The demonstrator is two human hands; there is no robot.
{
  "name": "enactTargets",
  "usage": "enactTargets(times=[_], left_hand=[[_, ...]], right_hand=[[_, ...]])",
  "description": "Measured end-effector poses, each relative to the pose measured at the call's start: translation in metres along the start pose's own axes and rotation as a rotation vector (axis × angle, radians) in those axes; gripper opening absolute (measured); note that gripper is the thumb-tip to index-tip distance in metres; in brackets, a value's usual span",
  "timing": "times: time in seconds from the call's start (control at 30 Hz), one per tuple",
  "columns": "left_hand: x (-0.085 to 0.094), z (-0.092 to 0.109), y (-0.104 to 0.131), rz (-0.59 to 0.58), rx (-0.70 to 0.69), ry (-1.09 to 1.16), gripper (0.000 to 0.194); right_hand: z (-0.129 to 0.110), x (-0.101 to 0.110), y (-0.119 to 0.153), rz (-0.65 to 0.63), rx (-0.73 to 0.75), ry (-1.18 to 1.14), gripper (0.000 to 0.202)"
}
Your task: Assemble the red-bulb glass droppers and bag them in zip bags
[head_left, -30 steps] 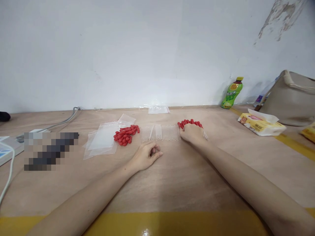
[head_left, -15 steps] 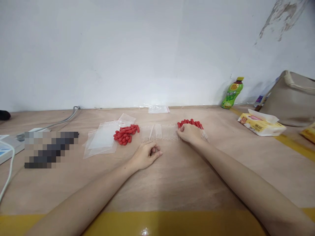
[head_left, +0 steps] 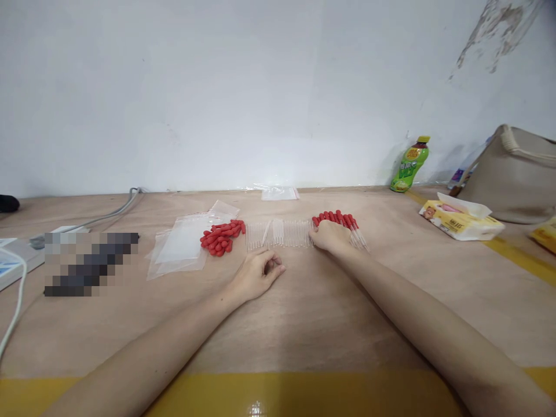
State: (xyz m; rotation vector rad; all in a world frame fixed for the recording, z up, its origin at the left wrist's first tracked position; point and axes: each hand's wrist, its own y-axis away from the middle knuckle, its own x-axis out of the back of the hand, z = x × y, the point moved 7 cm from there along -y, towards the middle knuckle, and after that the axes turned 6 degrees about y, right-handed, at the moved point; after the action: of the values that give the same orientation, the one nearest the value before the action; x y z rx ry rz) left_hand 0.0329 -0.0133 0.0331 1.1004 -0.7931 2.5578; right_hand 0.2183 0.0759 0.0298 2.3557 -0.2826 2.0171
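Note:
My right hand [head_left: 332,234] is over the right end of a row of thin clear dropper tubes [head_left: 280,233], its fingertips pinched at the endmost tubes; what lies between them is hidden. Just beyond it, partly covered by the hand, are several droppers with red rubber bulbs [head_left: 347,219] on their clear tubes, laid side by side. My left hand [head_left: 258,273] rests on the table in front of the row, loosely curled, thumb apart from the fingers, nothing in it. A heap of loose red rubber bulbs [head_left: 220,236] lies at the row's left end.
Clear plastic bags [head_left: 178,246] lie left of the bulbs, and another bag [head_left: 280,194] lies by the wall. A green bottle [head_left: 409,165], a tissue pack [head_left: 463,220] and a beige bag [head_left: 512,179] stand on the right. A grey cable [head_left: 104,218] and a blurred-out dark object [head_left: 93,263] are on the left.
My right hand has shifted slightly left, from the red-bulbed droppers to the end of the tube row, showing more of those droppers. My left hand has hardly moved.

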Motion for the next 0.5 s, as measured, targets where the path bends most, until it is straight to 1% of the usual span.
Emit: enactTargets(times=[0.07, 0.17, 0.27, 0.33, 0.37, 0.43, 0.5], left_hand=[[0.009, -0.002, -0.001, 0.081, -0.005, -0.106, 0.016], [0.034, -0.008, -0.006, 0.199, 0.014, -0.375, 0.017], [0.06, -0.019, -0.019, 0.225, 0.076, -0.611, 0.021], [0.074, -0.029, -0.03, 0.228, 0.126, -0.712, 0.025], [0.077, -0.035, -0.037, 0.201, 0.14, -0.755, 0.026], [0.08, -0.047, -0.049, 0.139, 0.187, -0.824, 0.03], [0.077, -0.06, -0.058, 0.066, 0.237, -0.871, 0.031]], right_hand=[[0.0, 0.0, 0.0, 0.001, 0.002, -0.007, 0.033], [0.001, 0.004, 0.002, 0.003, 0.012, -0.024, 0.036], [0.001, 0.01, 0.009, 0.043, 0.053, -0.062, 0.035], [-0.002, 0.013, 0.016, 0.1, 0.123, -0.109, 0.033], [-0.004, 0.015, 0.02, 0.132, 0.172, -0.135, 0.031], [-0.008, 0.015, 0.031, 0.199, 0.286, -0.178, 0.025], [-0.011, 0.016, 0.043, 0.276, 0.408, -0.206, 0.021]])
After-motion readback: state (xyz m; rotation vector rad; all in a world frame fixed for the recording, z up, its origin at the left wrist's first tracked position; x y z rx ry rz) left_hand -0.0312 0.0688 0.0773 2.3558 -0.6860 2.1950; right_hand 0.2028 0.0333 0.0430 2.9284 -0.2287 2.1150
